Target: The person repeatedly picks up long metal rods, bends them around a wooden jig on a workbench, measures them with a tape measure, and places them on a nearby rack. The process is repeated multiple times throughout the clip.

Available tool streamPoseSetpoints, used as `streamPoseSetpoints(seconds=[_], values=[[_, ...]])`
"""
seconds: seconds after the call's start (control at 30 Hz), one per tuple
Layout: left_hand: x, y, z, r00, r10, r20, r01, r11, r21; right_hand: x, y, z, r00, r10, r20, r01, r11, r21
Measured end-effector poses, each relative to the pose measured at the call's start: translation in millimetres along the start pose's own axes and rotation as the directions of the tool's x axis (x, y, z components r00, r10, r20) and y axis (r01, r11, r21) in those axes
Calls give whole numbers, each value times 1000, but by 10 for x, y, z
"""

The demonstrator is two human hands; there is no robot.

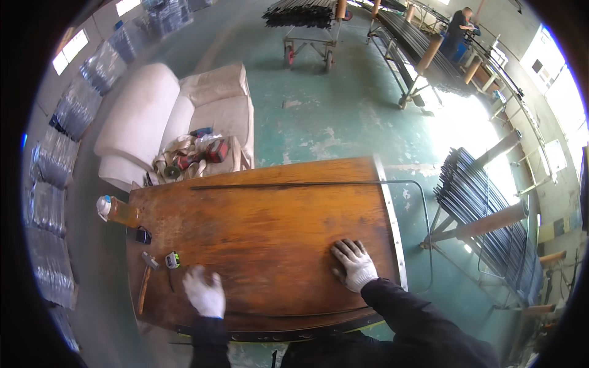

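Bent rod [294, 184], dark and thin, lay with its long straight leg across the far half of the wooden table [276, 245]. It passed over the metal strip [391, 227] on the right end, turned toward the near side beyond the table, and curved back near the right sleeve; its course past there could not be told.

Right hand [357, 267], white-gloved with soiled fingertips: palm down at the table's right part, fingers extended and slightly spread, nearer the metal strip than the left hand was. Left hand [205, 294], also gloved: over the near left part, motion-blurred, thumb and fingers parted. Contact with the wood could not be judged.

Just beside the left hand was a tape measure [172, 260]; left of that, a hammer [145, 282] with its head toward the far side. Near the left edge were a small black box [143, 235] and a bottle [123, 213] of amber liquid.

Beyond the far left edge stood a pale sofa [141, 116], a red power tool [218, 151] among the items on it. To the right, a rack [494, 222] bore dark rods [469, 187]. A co-worker [458, 30] stood in the far upper right.
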State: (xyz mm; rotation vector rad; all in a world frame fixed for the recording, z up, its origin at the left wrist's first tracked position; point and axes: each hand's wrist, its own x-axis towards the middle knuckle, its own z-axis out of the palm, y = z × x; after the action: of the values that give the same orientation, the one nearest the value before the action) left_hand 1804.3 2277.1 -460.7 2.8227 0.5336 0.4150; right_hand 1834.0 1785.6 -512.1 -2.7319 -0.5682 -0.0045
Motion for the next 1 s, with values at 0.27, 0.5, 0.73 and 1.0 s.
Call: streamPoseSetpoints(seconds=[0.27, 0.5, 0.73, 1.0], values=[[-2184, 1323, -133, 981, 175, 85, -138, 932, -334, -87, 26, 0, 989, -73, -130, 80, 996, 50], [-3044, 2261, -503, 977, 161, 142, -88, 903, -421, -149, 58, 79, 988, -87, -128, 96, 994, 61], [-3453, 3023, -388, 989, 86, 124, -39, 939, -342, -132, 305, 16, 977, -169, -128, 183, 978, 105], [-3859, 4330, 236, 972, -123, 202, 176, 947, -269, -53, 2263, -1362, 953, -118, -281, 152, 983, 106]])
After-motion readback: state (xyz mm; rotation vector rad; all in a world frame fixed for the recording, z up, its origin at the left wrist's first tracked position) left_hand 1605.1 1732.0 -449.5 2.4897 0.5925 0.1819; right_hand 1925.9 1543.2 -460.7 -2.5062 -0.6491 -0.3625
